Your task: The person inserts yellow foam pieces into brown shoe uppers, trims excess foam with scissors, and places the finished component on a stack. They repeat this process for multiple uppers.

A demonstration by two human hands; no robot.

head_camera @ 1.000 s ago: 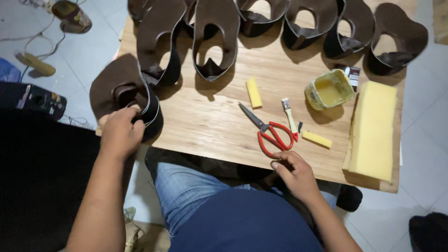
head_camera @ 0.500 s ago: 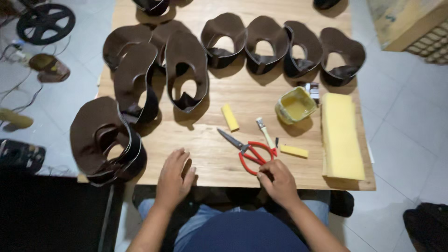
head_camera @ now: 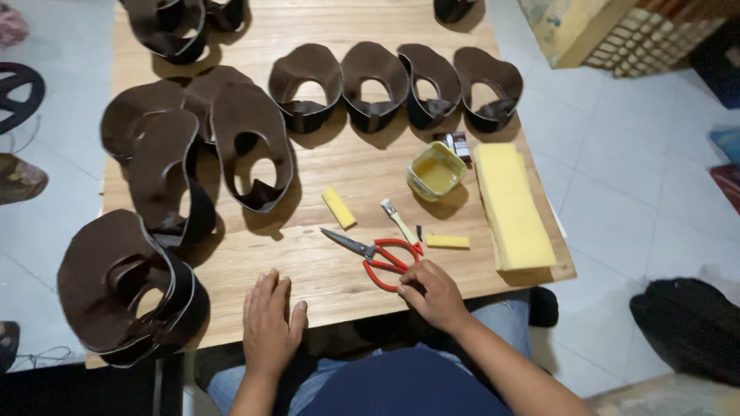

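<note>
From my remote seat I see my right hand (head_camera: pixel 436 295) at the 5 o'clock edge of the pale wooden table (head_camera: pixel 324 277), fingers curled onto the handles of the red-handled steel scissors (head_camera: pixel 375 256), blades pointing toward 10 o'clock. My left hand (head_camera: pixel 270 325) lies flat and open at 6 o'clock, holding nothing. At 8 o'clock sits a stack of dark brown curved leather pieces (head_camera: pixel 123 289); a long yellow foam block (head_camera: pixel 512 205) lies at 3 o'clock.
</note>
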